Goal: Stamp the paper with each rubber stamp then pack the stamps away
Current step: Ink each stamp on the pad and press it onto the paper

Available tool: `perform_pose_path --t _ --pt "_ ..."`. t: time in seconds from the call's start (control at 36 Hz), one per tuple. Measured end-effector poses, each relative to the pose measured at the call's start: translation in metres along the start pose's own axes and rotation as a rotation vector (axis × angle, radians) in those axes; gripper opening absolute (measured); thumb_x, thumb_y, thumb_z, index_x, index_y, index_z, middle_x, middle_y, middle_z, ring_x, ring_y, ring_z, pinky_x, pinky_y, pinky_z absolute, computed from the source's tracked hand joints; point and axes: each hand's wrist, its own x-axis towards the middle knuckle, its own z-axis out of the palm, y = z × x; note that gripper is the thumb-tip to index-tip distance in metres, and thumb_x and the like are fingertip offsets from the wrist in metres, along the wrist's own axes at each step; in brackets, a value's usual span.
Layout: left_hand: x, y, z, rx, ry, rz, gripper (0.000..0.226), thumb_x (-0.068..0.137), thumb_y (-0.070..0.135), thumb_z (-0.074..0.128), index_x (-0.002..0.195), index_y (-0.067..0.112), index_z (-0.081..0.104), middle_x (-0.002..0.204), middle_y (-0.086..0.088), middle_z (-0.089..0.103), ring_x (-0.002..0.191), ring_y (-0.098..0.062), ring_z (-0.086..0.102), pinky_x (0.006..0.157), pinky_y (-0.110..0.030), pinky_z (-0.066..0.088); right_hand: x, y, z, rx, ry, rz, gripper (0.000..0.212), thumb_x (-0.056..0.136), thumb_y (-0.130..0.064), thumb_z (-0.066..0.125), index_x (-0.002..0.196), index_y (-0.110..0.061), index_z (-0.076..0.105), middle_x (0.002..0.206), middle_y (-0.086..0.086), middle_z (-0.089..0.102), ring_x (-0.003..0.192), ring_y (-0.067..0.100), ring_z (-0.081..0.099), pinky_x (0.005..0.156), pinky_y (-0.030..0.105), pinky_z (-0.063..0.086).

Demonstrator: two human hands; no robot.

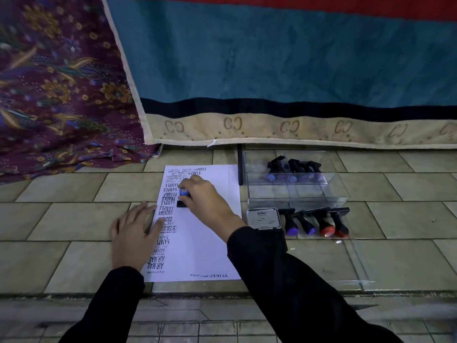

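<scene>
Beige floor tiles (74, 219) carry everything, with a patterned purple cloth (61, 82) at the far left and a teal blanket (272, 58) hanging behind. On the left, the left hand (134, 237) lies flat with its fingers spread, pressing the left edge of the paper (210, 243). This white sheet has its long axis running away from the person, and a column of black stamp prints goes down its left side. Over the upper part of the paper, the right hand (206, 199) pinches a rubber stamp (183, 198) by its blue-topped handle; the black base touches the sheet beside the prints, and the handle leans a little toward the far side. To the right, a closed ink pad tin (264, 217) sits just beside the paper. Next to it four stamps (317, 222) lie in a row on the floor, their handles pointing toward the person, two with blue ends and two with red. Farther back stands a clear plastic box (296, 191) with compartments, and more blue-ended stamps (293, 169) lie in its far compartments.
</scene>
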Motion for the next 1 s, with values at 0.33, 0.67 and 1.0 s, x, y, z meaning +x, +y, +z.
perform_pose_path --t 0.33,0.67,1.0 --pt "0.001 0.002 -0.002 0.008 -0.014 -0.005 0.050 0.083 0.054 0.044 0.123 0.031 0.061 0.143 0.008 0.049 0.134 -0.016 0.039 0.112 -0.038 0.014 0.007 -0.001 0.015 -0.045 -0.041 -0.038 0.017 0.091 -0.009 0.056 0.106 -0.002 0.059 0.103 0.015 0.054 0.089 0.032 0.057 0.072 0.036 0.047" --pt "0.000 0.002 -0.002 -0.007 -0.026 -0.011 0.053 0.084 0.055 0.042 0.126 0.029 0.060 0.145 0.006 0.048 0.136 -0.018 0.037 0.114 -0.040 0.013 0.004 -0.009 0.017 -0.113 -0.051 -0.103 0.004 0.087 0.001 0.055 0.083 0.000 0.053 0.091 0.017 0.052 0.081 0.035 0.054 0.065 0.041 0.046" --pt "0.000 0.002 -0.001 -0.010 -0.023 -0.011 0.051 0.083 0.055 0.043 0.125 0.030 0.060 0.145 0.008 0.048 0.136 -0.017 0.037 0.114 -0.041 0.014 0.014 -0.008 0.018 -0.044 -0.049 -0.007 0.002 0.086 0.001 0.056 0.088 0.001 0.055 0.093 0.015 0.050 0.078 0.035 0.055 0.065 0.039 0.049"
